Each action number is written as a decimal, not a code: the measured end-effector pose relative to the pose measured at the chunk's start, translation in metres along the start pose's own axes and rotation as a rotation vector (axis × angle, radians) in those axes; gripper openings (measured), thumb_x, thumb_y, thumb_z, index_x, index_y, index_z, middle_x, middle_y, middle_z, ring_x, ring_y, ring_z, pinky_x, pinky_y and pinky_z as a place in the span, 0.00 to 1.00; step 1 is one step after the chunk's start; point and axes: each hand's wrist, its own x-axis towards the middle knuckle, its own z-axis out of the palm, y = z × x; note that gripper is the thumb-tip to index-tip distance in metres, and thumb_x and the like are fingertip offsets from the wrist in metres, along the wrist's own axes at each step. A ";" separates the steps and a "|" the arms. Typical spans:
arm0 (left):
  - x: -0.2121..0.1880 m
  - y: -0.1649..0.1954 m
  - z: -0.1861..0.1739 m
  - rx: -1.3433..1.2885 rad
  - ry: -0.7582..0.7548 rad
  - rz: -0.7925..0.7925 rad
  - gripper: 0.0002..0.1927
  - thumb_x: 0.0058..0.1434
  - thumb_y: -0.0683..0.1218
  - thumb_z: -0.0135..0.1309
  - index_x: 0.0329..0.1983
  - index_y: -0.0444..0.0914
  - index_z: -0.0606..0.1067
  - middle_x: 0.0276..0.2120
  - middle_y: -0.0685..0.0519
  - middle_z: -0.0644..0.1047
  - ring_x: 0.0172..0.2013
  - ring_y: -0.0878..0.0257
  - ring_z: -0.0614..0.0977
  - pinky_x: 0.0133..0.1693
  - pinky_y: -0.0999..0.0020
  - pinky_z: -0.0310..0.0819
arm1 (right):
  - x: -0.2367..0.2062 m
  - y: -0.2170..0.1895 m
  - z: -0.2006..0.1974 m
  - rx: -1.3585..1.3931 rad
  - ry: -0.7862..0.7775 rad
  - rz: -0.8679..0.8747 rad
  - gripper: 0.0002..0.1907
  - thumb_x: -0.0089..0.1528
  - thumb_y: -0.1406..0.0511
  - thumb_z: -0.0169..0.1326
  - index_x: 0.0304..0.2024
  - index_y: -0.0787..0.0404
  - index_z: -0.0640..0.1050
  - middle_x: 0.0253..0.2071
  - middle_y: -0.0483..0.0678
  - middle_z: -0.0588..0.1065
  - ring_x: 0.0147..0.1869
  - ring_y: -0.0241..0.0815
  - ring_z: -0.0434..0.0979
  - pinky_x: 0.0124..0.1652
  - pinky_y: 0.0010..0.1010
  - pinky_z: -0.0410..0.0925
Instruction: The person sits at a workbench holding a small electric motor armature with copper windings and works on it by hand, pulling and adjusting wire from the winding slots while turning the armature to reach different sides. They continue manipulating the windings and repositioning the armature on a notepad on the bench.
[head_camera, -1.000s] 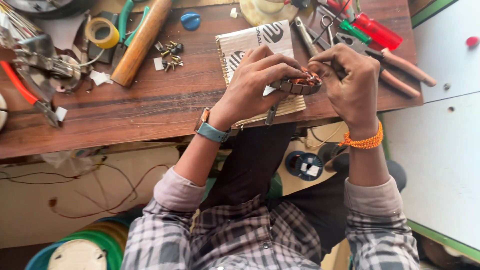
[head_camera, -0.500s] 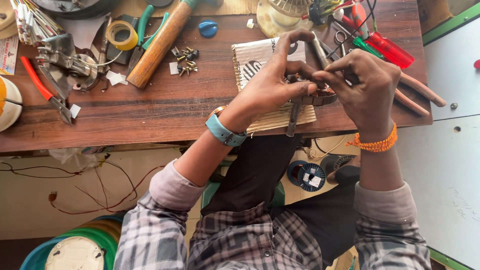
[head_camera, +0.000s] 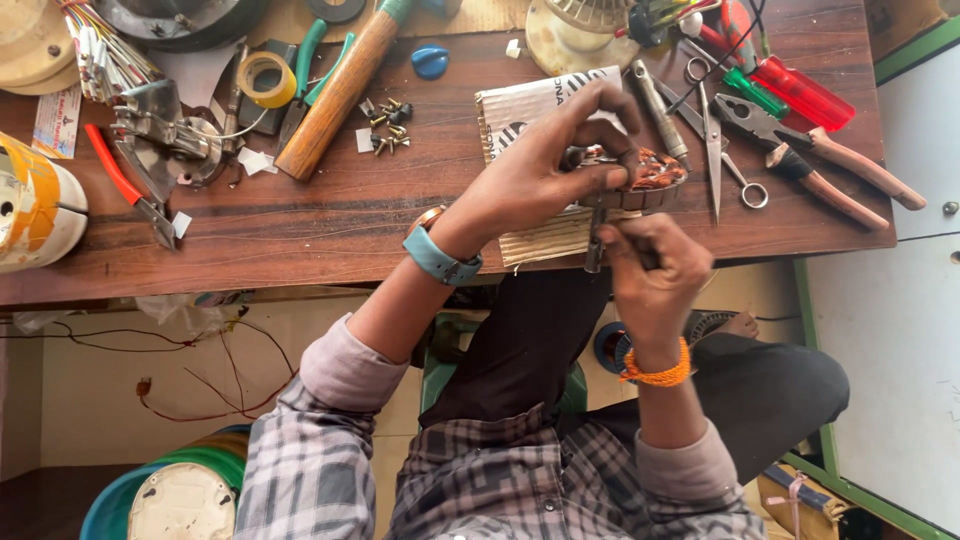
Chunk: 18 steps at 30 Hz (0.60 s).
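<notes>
My left hand, with a teal watch on the wrist, is curled over a small motor stator with copper windings and pins it on a sheet of corrugated cardboard on the wooden bench. My right hand, wearing an orange bracelet, sits just below the stator at the bench's front edge. It pinches a thin dark metal tool that points up towards the stator. The stator's near side is hidden by my fingers.
Scissors, brown-handled pliers and a red-handled screwdriver lie to the right. To the left are loose screws, a wooden hammer handle, a yellow tape roll and a metal clamp part. The bench edge runs in front.
My right hand has dropped from beside the stator to below it at the bench edge, now gripping the thin tool. My left hand stays clamped on the stator.
</notes>
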 end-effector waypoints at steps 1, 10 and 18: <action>-0.001 0.004 0.002 0.065 0.013 0.037 0.21 0.72 0.41 0.60 0.63 0.39 0.65 0.51 0.55 0.76 0.54 0.65 0.83 0.58 0.66 0.83 | -0.004 0.003 0.003 -0.010 0.012 0.008 0.07 0.65 0.75 0.63 0.35 0.66 0.77 0.26 0.39 0.72 0.28 0.23 0.63 0.28 0.19 0.56; -0.022 0.013 0.051 0.872 0.363 0.194 0.22 0.55 0.48 0.69 0.52 0.47 0.77 0.49 0.61 0.77 0.44 0.57 0.72 0.51 0.60 0.69 | -0.011 0.018 -0.026 -0.091 0.088 -0.018 0.06 0.66 0.72 0.65 0.38 0.65 0.79 0.31 0.40 0.70 0.32 0.27 0.63 0.32 0.23 0.56; -0.026 -0.005 0.052 0.846 0.389 0.302 0.21 0.55 0.45 0.70 0.52 0.46 0.78 0.51 0.63 0.77 0.45 0.58 0.72 0.53 0.61 0.69 | 0.015 -0.010 -0.063 -0.320 0.010 -0.125 0.08 0.69 0.68 0.66 0.43 0.66 0.80 0.32 0.43 0.69 0.30 0.30 0.63 0.31 0.22 0.56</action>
